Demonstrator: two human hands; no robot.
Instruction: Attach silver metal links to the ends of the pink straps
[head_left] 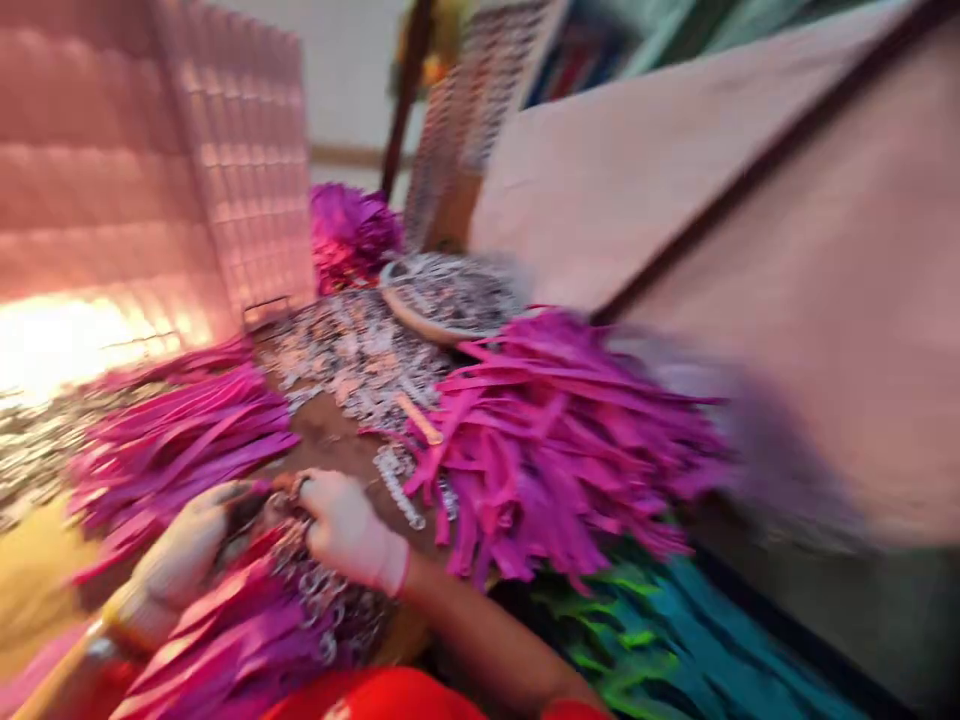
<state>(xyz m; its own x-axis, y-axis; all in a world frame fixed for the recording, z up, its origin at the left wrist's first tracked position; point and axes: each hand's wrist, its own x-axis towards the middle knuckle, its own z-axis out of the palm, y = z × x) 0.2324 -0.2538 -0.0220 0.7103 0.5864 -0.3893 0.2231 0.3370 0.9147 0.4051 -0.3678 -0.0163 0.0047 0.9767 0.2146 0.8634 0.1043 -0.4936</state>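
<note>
Both of my hands wear pale work gloves and meet low in front of me, at the left of the view. My left hand (184, 545) is closed at the end of a bunch of magenta straps (247, 635) that hangs toward my lap. My right hand (349, 525) is closed too, its fingers curled in at the same end of the bunch. Small silvery metal fittings (330, 600) dangle from the bunch below my right hand. Motion blur hides exactly what lies between the fingertips.
A large pile of magenta straps (555, 440) lies to the right, another heap of straps (187, 430) to the left. Silvery fittings (352, 350) cover the table's far part, beside a round tray (420, 325) full of them. Pink panels (247, 170) rise at the left.
</note>
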